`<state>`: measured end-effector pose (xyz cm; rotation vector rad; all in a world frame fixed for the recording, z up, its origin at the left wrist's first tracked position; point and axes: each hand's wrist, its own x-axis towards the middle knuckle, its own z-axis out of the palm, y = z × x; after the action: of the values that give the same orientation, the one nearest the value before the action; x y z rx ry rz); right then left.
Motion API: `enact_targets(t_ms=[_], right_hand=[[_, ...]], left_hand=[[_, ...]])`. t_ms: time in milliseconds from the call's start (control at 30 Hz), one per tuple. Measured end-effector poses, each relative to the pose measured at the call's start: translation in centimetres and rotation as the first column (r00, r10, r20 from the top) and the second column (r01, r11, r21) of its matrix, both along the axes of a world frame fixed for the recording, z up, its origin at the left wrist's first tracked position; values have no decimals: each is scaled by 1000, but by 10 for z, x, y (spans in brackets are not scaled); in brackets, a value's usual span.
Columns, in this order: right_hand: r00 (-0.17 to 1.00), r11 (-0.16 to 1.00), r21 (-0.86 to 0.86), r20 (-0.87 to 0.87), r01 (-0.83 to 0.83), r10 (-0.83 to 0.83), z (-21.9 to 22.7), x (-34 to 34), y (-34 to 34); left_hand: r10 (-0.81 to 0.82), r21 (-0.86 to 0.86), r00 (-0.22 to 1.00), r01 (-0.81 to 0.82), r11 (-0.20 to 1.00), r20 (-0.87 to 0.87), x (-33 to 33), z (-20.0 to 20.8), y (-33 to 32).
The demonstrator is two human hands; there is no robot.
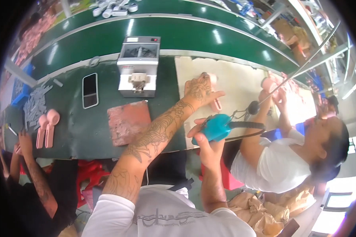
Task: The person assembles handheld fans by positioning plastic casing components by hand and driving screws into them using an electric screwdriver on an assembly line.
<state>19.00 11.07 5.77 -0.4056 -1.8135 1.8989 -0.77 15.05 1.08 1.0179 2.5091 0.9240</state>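
My left hand point(199, 89) reaches forward over a cream sheet point(239, 79). Its fingers are bent against a pink plastic piece with a long handle point(216, 104), and the thumb lies across it; part of the piece is hidden under the hand. Closer to my body, my right hand point(210, 148) is wrapped round a teal electric screwdriver point(218, 127). A coiled dark cord point(247, 125) runs from the tool, and a wire hanger point(238, 114) links it to a support above. The screwdriver's tip cannot be made out.
A screw feeder point(138, 67) stands beyond a worn reddish pad point(128, 122). Left of it lie a phone point(90, 91), grey strips point(37, 98) and two pink round-headed pieces point(47, 128). Co-workers sit at both sides; the right one's hands point(279, 100) hold a pink piece. Green conveyor point(178, 35) behind.
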Motion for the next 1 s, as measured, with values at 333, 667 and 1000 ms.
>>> enact_targets(t_ms=[333, 667, 1000], right_hand=[[998, 998, 53, 48, -30, 28, 1, 3, 7], [985, 987, -59, -90, -150, 145, 21, -42, -34], [942, 989, 55, -299, -140, 150, 25, -164, -76]], left_hand=[[37, 93, 995, -45, 995, 93, -14, -8, -59], [93, 365, 981, -25, 931, -171, 35, 41, -247], [20, 213, 964, 39, 976, -266, -4, 1, -280]])
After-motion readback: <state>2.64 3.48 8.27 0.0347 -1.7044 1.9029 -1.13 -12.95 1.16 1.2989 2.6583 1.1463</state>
